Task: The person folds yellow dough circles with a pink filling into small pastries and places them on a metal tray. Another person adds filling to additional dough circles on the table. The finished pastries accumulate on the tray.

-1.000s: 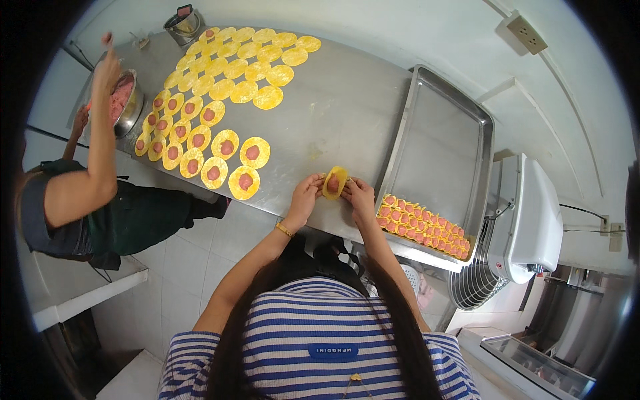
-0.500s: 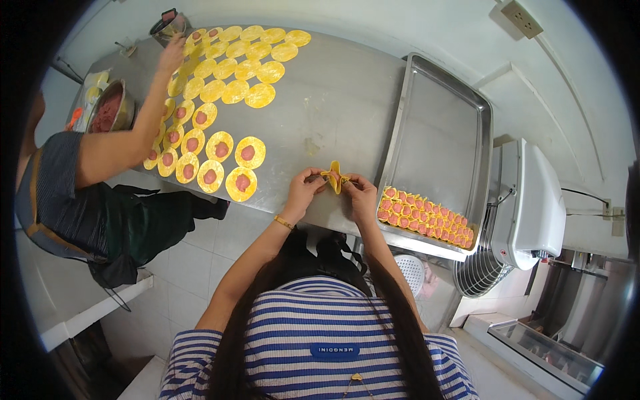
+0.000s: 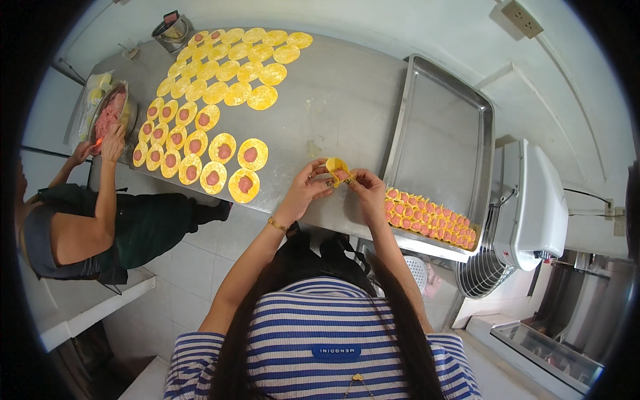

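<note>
Between my hands, over the near edge of the steel table (image 3: 327, 87), is a dumpling (image 3: 339, 173), a yellow wrapper partly gathered around pink meat filling. My left hand (image 3: 309, 183) grips its left side, with the fingers curled around it. On the other side my right hand (image 3: 366, 188) pinches the wrapper's edge between thumb and fingertips. Left of my hands lie flat round wrappers, the nearest ones topped with meat, such as the filled wrapper (image 3: 244, 185). Packed rows of open-topped dumplings (image 3: 430, 217) fill the near end of the metal tray (image 3: 398, 133) to my right.
At the left, a co-worker's hand (image 3: 113, 141) reaches to a metal bowl (image 3: 131, 113) of minced meat. A small metal pot (image 3: 172, 32) stands at the table's far left corner. Beyond the tray is a white machine (image 3: 533, 200) with a wire guard.
The wrapper in my hands has turned and its pinched folds have shifted, its far side now standing up. The co-worker's arm has drawn back from the far wrappers to the meat bowl.
</note>
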{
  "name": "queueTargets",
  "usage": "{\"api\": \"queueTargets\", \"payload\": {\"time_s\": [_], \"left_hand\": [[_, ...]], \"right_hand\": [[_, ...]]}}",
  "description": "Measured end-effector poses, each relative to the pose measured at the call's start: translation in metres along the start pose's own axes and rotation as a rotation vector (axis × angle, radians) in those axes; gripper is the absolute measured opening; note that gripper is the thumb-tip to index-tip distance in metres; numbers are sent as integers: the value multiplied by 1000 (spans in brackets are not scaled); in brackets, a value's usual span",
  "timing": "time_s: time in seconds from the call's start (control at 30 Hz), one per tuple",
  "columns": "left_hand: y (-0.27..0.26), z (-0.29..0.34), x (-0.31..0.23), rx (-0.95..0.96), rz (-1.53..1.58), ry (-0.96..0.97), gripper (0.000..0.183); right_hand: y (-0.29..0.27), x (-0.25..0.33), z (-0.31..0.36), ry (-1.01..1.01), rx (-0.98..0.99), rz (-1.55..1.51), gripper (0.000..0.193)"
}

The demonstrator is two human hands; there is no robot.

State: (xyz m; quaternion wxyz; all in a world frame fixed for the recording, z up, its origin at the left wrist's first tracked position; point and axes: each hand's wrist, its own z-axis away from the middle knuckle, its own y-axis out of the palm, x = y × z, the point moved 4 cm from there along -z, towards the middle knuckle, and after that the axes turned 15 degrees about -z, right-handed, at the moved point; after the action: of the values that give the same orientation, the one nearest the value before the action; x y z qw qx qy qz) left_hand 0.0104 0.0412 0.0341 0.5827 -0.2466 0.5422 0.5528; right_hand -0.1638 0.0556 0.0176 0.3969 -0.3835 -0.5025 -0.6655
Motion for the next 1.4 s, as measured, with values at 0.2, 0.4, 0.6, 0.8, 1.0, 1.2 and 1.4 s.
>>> {"api": "queueTargets", "payload": {"time_s": [0.2,0.4,0.6,0.8,1.0,1.2,1.4], "left_hand": [[-6,-10,5,-136,-631,222,20],[2,-5,21,-141,-922,307,15],[7,-9,31,-176,-878,196,31],[9,-8,26,-166,-981,235,32],[11,-7,22,14,-1038,244,30],[8,-19,20,20,-1084,249,23],[7,-21,15,5,-1098,276,24]], "right_hand": [[2,6,5,-59,78,53,35],[5,-2,7,-154,127,550,39],[6,-7,0,-167,157,705,30],[5,2,6,-287,143,902,30],[3,-3,8,-162,92,867,20],[16,0,1,-263,145,788,18],[10,6,6,-370,132,892,26]]}}
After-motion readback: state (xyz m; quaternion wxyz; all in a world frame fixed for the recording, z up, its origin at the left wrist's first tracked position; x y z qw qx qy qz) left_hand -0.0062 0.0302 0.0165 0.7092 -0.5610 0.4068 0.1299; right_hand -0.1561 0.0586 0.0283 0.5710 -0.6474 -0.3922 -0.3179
